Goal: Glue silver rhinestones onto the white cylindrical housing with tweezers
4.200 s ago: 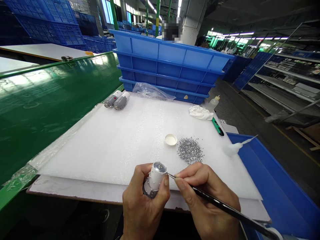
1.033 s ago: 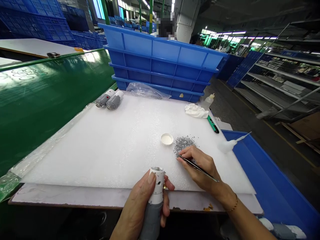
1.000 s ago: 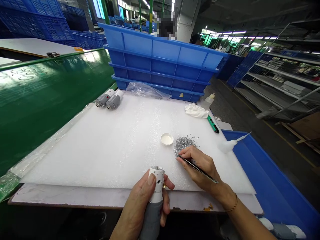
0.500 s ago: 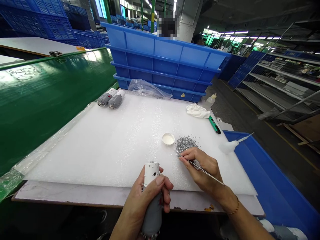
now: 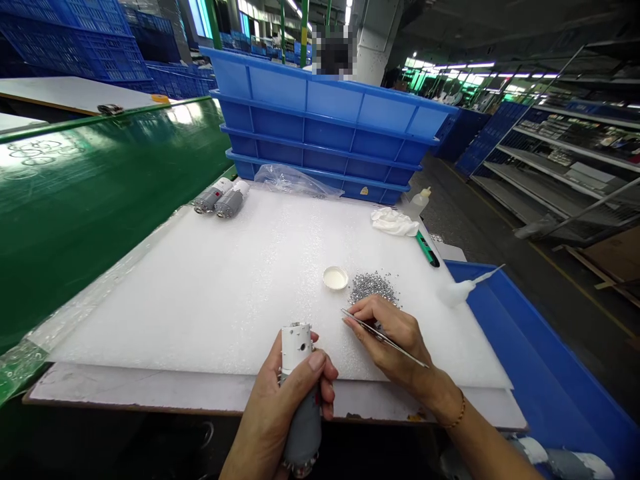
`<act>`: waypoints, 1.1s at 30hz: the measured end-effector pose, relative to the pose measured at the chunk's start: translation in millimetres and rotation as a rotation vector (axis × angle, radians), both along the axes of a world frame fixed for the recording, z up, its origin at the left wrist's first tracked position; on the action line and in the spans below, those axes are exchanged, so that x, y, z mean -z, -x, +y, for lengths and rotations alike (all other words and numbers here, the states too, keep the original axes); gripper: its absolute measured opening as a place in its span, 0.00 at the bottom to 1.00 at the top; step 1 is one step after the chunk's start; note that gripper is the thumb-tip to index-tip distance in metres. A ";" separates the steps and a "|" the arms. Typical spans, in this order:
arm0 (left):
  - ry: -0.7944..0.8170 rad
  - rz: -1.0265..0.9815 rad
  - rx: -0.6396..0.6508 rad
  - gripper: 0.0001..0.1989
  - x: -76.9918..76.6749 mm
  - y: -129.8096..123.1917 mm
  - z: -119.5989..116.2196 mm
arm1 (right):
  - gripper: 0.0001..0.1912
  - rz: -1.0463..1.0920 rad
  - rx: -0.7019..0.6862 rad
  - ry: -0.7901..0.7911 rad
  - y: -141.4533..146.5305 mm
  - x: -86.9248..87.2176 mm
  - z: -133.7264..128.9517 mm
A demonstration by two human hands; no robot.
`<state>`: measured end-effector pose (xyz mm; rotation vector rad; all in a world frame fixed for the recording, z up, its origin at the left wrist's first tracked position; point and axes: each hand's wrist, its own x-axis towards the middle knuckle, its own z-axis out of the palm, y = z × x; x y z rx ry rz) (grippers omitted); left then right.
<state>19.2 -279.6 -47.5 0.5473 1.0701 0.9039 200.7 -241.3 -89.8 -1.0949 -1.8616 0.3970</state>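
Observation:
My left hand (image 5: 285,400) is wrapped round a grey and white cylinder (image 5: 304,433), its white end up, with small studs and a dark hole on that end. Pinched in my right hand (image 5: 393,333) is a pair of tweezers (image 5: 385,339), the tips pointing left over the white foam sheet (image 5: 210,287). Whether the tips hold a tiny part is too small to tell. Just behind that hand lies a heap of small silvery parts (image 5: 373,287). A shallow round dish (image 5: 335,278) with pale contents sits left of the heap.
Two similar grey and white cylinders (image 5: 230,201) lie at the far left. Stacked blue crates (image 5: 325,133) stand behind a clear plastic bag (image 5: 295,181). Rightward are a white cloth (image 5: 394,222), a green-handled cutter (image 5: 427,250), squeeze bottles (image 5: 419,202) and a blue bin (image 5: 540,347).
My right hand has drawn the tweezers a little left, off the edge of the silvery heap towards the cylinder. The left hand and cylinder have shifted slightly left.

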 end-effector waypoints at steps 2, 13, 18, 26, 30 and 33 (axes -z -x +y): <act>0.009 0.003 -0.005 0.16 0.4 -0.5 0.8 | 0.08 0.010 0.005 0.004 0.8 1.0 0.0; 0.032 -0.045 -0.045 0.16 -4.2 -5.0 1.7 | 0.08 0.374 -0.039 0.219 5.9 -22.2 -20.8; 0.096 -0.226 0.019 0.10 -1.2 -6.8 2.2 | 0.07 0.678 -0.181 0.407 9.6 -29.6 -36.1; 0.145 -0.358 0.028 0.08 1.9 -3.5 0.2 | 0.07 0.698 -0.191 0.388 13.8 -30.5 -40.4; 0.183 -0.366 -0.021 0.10 3.2 -3.9 1.1 | 0.08 0.559 -0.118 0.296 14.8 -33.1 -43.4; 0.188 -0.343 -0.073 0.09 3.5 -6.3 0.3 | 0.11 0.391 -0.073 0.153 16.4 -35.9 -47.5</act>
